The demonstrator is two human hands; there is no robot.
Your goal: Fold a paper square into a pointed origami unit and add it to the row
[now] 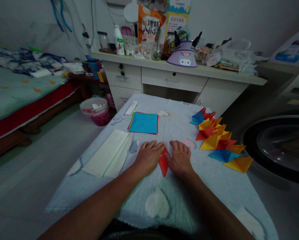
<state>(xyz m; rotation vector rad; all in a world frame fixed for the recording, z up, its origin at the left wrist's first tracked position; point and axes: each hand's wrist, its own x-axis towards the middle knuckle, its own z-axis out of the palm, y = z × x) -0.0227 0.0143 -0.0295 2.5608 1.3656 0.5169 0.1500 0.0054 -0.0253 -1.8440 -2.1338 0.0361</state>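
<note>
A folded red paper (pixel 163 163) lies on the cloth-covered table (pixel 214 193) between my two hands. My left hand (pixel 148 157) rests flat on its left side, fingers stretched out and pressing down. My right hand (pixel 179 158) lies flat on its right side, fingers also extended. A stack of coloured paper squares (pixel 144 122), blue on top, sits just beyond my hands. To the right a row of folded paper pieces (pixel 218 138) in red, yellow, orange and blue stretches along the table.
A folded white cloth (pixel 110 154) lies left of my hands. A white desk (pixel 179 78) crowded with bottles and bags stands behind the table. A bed (pixel 16 96) is at the left, a pink bin (pixel 95 110) beside it, and a washing machine (pixel 276 140) at the right.
</note>
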